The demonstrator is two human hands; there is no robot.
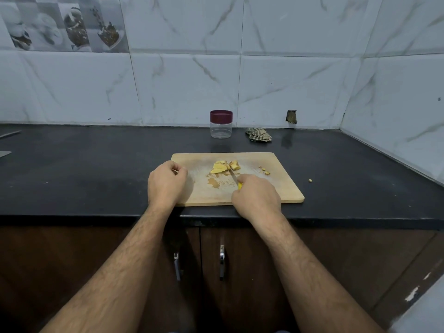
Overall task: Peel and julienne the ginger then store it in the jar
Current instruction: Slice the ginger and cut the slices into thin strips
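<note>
Yellow ginger slices (222,167) lie in a small heap near the middle of a wooden cutting board (276,186). My right hand (257,197) grips a knife (234,178) with a yellow handle, its thin blade reaching up to the heap. My left hand (167,182) rests as a loose fist on the board's left edge, apart from the ginger, holding nothing that I can see. A clear jar (221,124) with a maroon lid stands upright and closed behind the board, near the wall.
Ginger scraps (264,170) lie at the board's right side, and one bit (310,180) on the black counter (96,169). A crumpled checked cloth (259,135) sits right of the jar. Metal blades (9,134) show at the far left. Tiled walls close the back and right.
</note>
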